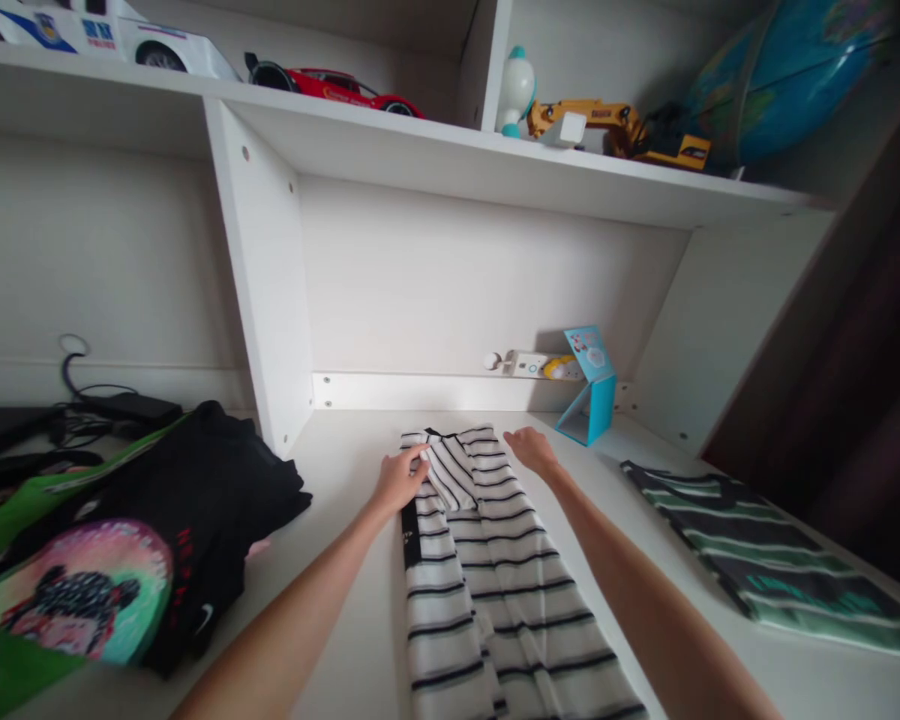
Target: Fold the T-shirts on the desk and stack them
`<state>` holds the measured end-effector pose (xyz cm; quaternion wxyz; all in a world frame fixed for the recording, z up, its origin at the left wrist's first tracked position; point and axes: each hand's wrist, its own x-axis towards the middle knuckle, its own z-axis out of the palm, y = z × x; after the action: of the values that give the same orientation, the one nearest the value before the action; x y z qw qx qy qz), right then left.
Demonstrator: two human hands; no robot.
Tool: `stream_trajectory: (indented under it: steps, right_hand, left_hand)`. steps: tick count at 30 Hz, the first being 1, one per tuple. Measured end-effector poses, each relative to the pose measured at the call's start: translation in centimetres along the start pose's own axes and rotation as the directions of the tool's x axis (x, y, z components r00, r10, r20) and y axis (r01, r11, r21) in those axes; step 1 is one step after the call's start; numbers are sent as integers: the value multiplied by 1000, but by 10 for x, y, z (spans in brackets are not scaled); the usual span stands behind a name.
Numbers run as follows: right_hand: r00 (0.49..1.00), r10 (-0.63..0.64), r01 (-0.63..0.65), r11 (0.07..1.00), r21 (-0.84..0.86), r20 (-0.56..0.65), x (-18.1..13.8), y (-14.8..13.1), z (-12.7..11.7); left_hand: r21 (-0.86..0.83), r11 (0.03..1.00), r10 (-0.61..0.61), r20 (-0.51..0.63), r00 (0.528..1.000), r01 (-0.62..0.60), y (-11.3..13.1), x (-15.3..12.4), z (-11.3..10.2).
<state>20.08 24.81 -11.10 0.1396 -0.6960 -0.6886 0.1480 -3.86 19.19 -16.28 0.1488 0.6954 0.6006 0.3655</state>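
Observation:
A white shirt with dark stripes [510, 570] lies lengthwise before me, its sides folded inward and one sleeve slanting across the upper part. A black strip runs along its left edge. My left hand [399, 482] rests on the upper left edge of the shirt, thumb and forefinger a little apart on the cloth. Just beyond the upper right edge, my right hand [531, 449] is low over the white desktop with its fingers curled in; I see nothing in it.
A folded green-and-grey striped garment [772, 555] lies at right. Black clothing with a colourful print [217, 510] is heaped at left. Behind stand a blue folded card stand [592, 405] and a power strip [529, 365]. The shelf [420, 150] above holds toy vehicles and a globe [787, 80].

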Motion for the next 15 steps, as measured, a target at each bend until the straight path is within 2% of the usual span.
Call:
stream_trajectory:
  steps: [6, 11, 15]
  right_hand:
    - [986, 141, -142, 990, -8, -83, 44, -17, 41]
    - [979, 163, -166, 986, -16, -122, 60, -1, 46]
    - [981, 143, -148, 988, -31, -134, 61, 14, 46]
  left_hand:
    - [77, 997, 29, -14, 999, -28, -1, 0, 2]
    - [74, 997, 7, 0, 1000, -7, 0, -2, 4]
    - [104, 994, 25, 24, 999, -27, 2, -2, 4]
